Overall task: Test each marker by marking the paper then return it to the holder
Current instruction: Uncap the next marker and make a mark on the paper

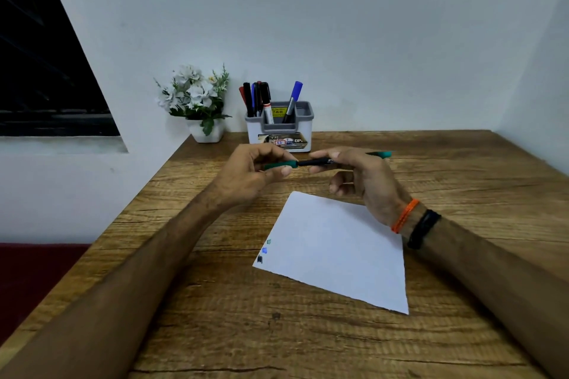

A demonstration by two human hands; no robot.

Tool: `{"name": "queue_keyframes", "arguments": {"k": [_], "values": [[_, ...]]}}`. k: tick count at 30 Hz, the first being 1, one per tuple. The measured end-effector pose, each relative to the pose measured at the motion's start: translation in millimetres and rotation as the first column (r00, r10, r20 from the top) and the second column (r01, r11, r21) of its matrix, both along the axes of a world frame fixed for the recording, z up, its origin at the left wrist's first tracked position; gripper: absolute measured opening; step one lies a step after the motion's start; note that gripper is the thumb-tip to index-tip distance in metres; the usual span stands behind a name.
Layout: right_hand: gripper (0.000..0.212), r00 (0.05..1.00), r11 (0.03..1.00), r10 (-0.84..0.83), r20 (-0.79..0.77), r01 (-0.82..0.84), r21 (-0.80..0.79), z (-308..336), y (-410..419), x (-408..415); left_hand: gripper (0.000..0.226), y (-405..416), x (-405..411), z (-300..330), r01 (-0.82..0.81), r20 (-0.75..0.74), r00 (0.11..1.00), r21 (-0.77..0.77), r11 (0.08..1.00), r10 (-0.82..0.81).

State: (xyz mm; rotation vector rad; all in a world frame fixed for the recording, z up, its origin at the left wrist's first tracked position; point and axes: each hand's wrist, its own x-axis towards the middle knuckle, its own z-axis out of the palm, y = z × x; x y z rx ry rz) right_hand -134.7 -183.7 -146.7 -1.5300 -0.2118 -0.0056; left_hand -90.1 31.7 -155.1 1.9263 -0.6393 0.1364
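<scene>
Above the far part of the wooden worktop (pixel 308 341), both hands meet on one marker (pixel 317 161) held level. The left hand (pixel 246 172) pinches its green cap (pixel 280 165), which touches the black barrel; the right hand (pixel 360 175) grips that barrel, whose green end sticks out to the right. Nearer lies the paper (pixel 338 252), with three small colour marks by its left corner. The holder (pixel 279 126), with more markers, stands at the far edge, right of a flower pot (pixel 197 104).
</scene>
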Motion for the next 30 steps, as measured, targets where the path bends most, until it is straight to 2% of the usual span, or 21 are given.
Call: {"name": "queue_keyframes", "arguments": {"k": [4, 8, 11, 14, 19, 25, 30], "values": [[0.006, 0.999, 1.0, -0.023, 0.037, 0.023, 0.006, -2, 4, -1, 0.016, -1, 0, 0, 0.01, 0.004, 1.0, 0.007, 1.0, -0.01], [0.017, 0.995, 0.999, -0.047, 0.09, 0.049, -0.023, -6, 2, 0, 0.021, -3, -2, 1, 0.021, -0.038, 0.999, -0.038, 0.999, -0.023], [0.019, 0.999, 0.999, -0.022, 0.041, 0.02, 0.033, -6, 0, 3, 0.011, -4, -4, 2, 0.024, -0.049, 0.998, -0.082, 0.996, -0.028], [0.02, 0.998, 1.0, -0.003, 0.058, 0.002, 0.009, -9, -1, 6, 0.008, -4, -4, 4, -0.01, -0.049, 0.999, -0.114, 0.993, 0.004], [0.023, 0.984, 0.989, -0.041, 0.175, 0.065, -0.136, -15, 2, 9, 0.031, -10, -5, 1, -0.013, -0.067, 0.998, -0.126, 0.992, 0.005], [0.025, 0.939, 0.967, -0.017, 0.345, 0.103, -0.231, -19, 3, 9, 0.03, -16, -2, -10, -0.035, -0.092, 0.996, -0.162, 0.986, 0.02], [0.025, 0.913, 0.968, -0.002, 0.408, 0.103, -0.227, -22, 8, 8, 0.031, -17, -6, -9, -0.066, -0.039, 0.997, -0.133, 0.989, 0.061]]}}
